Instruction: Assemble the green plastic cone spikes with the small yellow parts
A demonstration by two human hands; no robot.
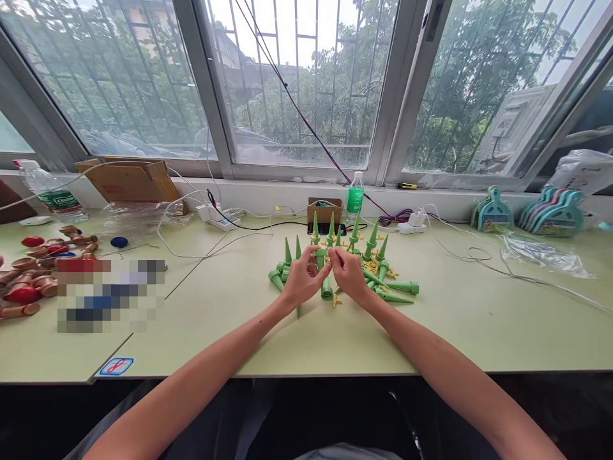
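Above the pale tabletop (205, 332), a green spike (320, 257) sits in the grip of your left hand (303, 279); your right hand (349, 273) pinches beside it, on what I cannot tell. This looks like fine fingertip work, calling for steadiness. Yellow connectors (336, 300) and more spikes (371, 239) surround it.

Left hand (304, 279) and right hand (348, 271) are both bare, and the slim forearms (239, 348) behind them are bare too. Way below the hands there's some grey cloth (345, 451) plus dark trousers (205, 418), kinda shadowy.
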